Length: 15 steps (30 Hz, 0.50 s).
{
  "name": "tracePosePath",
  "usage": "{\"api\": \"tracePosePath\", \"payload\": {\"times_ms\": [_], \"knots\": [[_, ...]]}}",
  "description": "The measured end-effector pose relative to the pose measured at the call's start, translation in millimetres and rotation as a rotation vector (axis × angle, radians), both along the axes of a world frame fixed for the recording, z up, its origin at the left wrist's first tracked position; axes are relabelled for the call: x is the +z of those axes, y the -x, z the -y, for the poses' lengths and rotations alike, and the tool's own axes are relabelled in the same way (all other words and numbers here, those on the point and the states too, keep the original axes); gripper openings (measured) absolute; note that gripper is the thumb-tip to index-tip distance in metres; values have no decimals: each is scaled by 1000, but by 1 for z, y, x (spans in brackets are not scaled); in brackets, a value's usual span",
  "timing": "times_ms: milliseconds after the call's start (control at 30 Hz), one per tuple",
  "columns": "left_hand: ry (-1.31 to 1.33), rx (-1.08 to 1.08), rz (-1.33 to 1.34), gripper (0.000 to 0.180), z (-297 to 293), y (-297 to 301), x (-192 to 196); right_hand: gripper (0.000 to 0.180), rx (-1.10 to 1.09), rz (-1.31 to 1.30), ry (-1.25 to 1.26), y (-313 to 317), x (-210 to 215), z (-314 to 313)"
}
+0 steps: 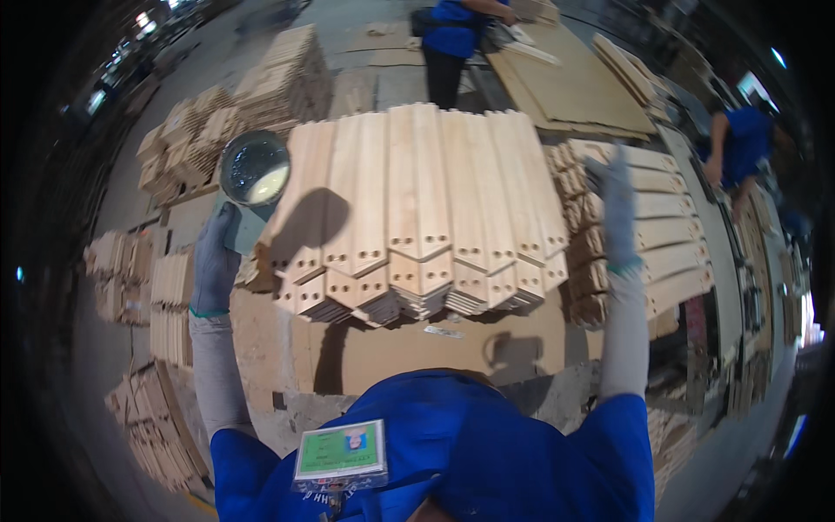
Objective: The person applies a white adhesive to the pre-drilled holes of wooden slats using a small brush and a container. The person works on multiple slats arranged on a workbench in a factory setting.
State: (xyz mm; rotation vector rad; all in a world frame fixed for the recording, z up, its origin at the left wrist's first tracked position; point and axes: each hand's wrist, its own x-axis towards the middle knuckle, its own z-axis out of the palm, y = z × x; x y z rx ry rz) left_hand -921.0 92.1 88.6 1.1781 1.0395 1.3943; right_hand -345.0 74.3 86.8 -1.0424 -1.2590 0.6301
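My left hand [215, 265], in a grey glove, is closed on the side of a round blue-grey pot [247, 230]. The pot has a dark inside with a shiny, pale patch in it, and its shadow falls on the boards. Beside it, in front of me, pale wooden boards [400, 187] lie in a layered stack, their angled near ends drilled with paired holes. My right hand [618, 217], also gloved and blurred, is at the stack of wooden pieces [665, 209] on the right. Its fingers look stretched out and apart; whether they touch the wood I cannot tell.
Brown cardboard [417, 352] lies under the middle stack. More wood piles [283, 74] stand at the far left, and stacked pieces [171, 304] lie beside my left arm. One person in blue [454, 35] works at the far side, another [744, 143] at the right.
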Motion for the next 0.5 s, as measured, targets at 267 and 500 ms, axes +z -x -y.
{"api": "tracePosePath", "payload": {"times_ms": [267, 500], "knots": [[-68, 70, -164, 22, 127, -87, 52, 8, 169, 92, -129, 126, 103, 130], [-212, 69, -149, 19, 162, -126, 47, 11, 244, 121, -138, 210, 103, 143]]}}
